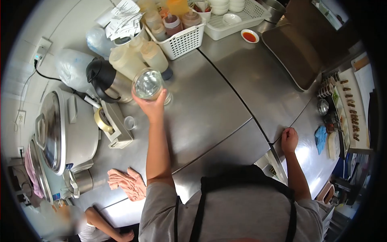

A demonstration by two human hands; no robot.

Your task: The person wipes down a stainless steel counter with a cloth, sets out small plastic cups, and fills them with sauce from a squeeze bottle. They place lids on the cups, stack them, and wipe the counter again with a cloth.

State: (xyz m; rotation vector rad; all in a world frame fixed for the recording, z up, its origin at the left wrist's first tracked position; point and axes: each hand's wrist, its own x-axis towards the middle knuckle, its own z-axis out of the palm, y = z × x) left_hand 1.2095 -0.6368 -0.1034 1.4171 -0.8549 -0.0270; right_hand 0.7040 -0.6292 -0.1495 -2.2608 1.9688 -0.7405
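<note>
A clear drinking glass (pixel 148 84) is in my left hand (pixel 151 106), whose fingers wrap round it above the steel counter. Whether it has liquid in it I cannot tell. Close behind the glass are a black-and-steel thermal jug (pixel 105 80) and pale squeeze bottles (pixel 155 56). A second clear glass or its base (pixel 167 98) shows partly behind my hand. My right hand (pixel 289 140) rests on the counter at the right, closed in a fist, with nothing visible in it. A blue cloth (pixel 321 139) lies to its right.
Left of my arm are a tape dispenser (pixel 117 125), a small clear cup (pixel 129 123), a large lidded cooker (pixel 76 129) and a pink cloth (pixel 127 184). Farther back stand a white basket of bottles (pixel 181 44), a sauce dish (pixel 250 36) and a brown tray (pixel 290 56). Another person's arm (pixel 105 226) is at lower left.
</note>
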